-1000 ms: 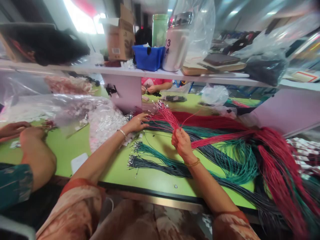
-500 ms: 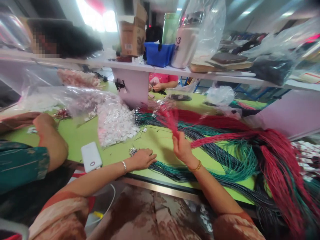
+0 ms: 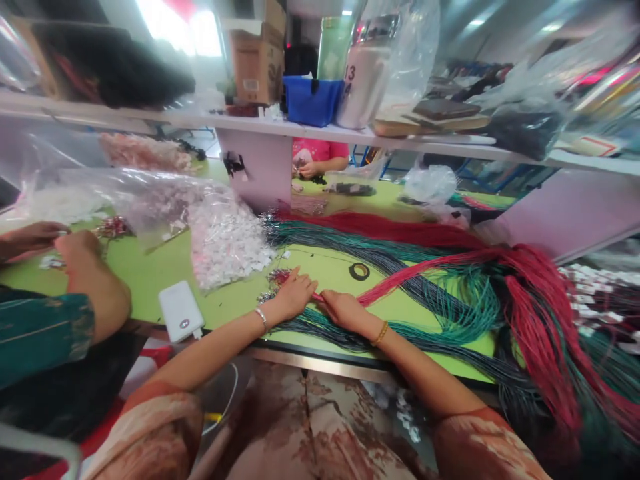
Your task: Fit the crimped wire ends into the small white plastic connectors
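Holding the red wire bundle (image 3: 377, 288) in my right hand (image 3: 345, 312), head view, fingers closed round it. Left hand (image 3: 295, 295) over its metal-tipped end, fingers slightly spread, can't tell if gripping. Bundle's tips lie beside the front green wires (image 3: 320, 320) and dark wires (image 3: 353, 342). Looks like three bunches are separated out; back strands (image 3: 400, 230) look undivided. Black ring (image 3: 359, 271) untouched. Green tabletop (image 3: 150, 283), white power bank (image 3: 181, 310), bag of white parts (image 3: 227, 247), shelf (image 3: 240, 123), blue bin (image 3: 313, 101), co-worker's forearm (image 3: 95, 283) at left.
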`<state>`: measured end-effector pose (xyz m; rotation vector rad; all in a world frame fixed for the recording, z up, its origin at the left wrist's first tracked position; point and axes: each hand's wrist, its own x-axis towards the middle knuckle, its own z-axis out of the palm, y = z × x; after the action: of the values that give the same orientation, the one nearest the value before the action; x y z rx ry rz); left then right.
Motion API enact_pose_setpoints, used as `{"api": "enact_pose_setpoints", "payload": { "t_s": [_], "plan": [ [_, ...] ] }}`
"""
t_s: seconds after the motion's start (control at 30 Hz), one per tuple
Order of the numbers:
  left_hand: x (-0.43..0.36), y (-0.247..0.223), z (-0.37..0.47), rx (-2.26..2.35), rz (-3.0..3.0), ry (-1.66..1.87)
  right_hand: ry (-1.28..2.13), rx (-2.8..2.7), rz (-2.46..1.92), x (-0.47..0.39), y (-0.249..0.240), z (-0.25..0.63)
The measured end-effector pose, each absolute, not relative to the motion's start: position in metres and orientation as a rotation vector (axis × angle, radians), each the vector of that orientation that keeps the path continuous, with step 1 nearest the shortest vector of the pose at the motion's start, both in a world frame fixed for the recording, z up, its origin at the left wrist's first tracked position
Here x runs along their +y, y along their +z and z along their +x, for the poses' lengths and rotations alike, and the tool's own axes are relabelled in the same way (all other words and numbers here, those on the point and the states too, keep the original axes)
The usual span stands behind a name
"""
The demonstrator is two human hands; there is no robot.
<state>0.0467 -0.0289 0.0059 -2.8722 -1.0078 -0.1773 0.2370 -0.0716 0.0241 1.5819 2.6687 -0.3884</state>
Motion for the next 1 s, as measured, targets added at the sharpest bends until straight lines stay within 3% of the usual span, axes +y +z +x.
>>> {"api": "enact_pose_setpoints", "payload": {
  "t_s": [0.3,0.43,0.53,0.73,1.0],
  "plan": [
    [-0.02,0.004,0.048,-1.149,-2.983,0.137,-0.244,2.576,1.705,-0.087,0.013,0.32],
    [-0.015,0.01,0.05,-1.229,-2.992,0.005,-0.212,2.45,1.855,-0.09,0.019,0.359],
    [-0.025,0.012,0.047,-1.083,-3.087,-0.147,-0.383,2.571,1.766,-0.088,0.036,0.366],
    [-0.055,-0.003,0.039,-0.953,-3.207,-0.196,-0.825,3.113,1.494,-0.028,0.058,0.291],
    [-0.064,-0.006,0.04,-0.994,-3.171,-0.205,-0.543,3.039,1.527,0.091,0.002,0.161]
  ]
}}
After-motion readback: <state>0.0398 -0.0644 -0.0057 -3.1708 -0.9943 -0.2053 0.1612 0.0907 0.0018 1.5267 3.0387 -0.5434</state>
